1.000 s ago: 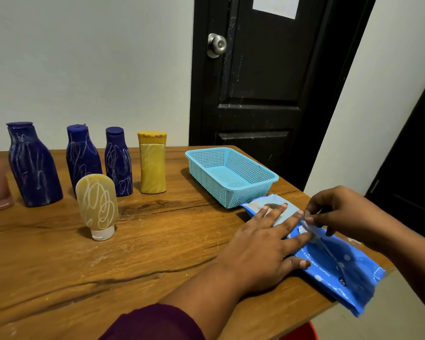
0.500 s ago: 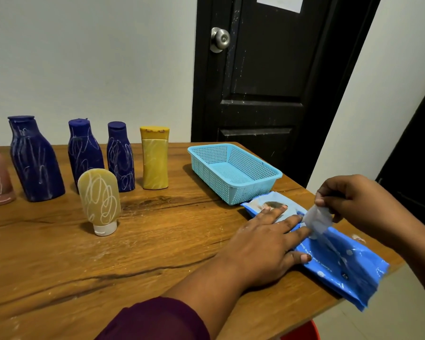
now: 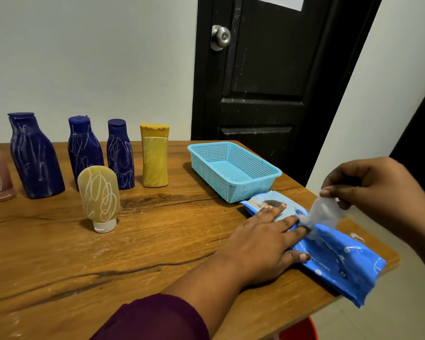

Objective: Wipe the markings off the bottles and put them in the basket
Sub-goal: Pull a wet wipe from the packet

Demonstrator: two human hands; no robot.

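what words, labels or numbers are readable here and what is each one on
"WET WIPES": white print on the blue plastic wipes pack; the words before it are too blurred to read.
Small dark mark on that pack: too small to read.
No writing shows on the white paper on the black door.
No words on the scribbled plastic bottles, only squiggles.

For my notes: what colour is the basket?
The basket is light blue, seen best in the head view.
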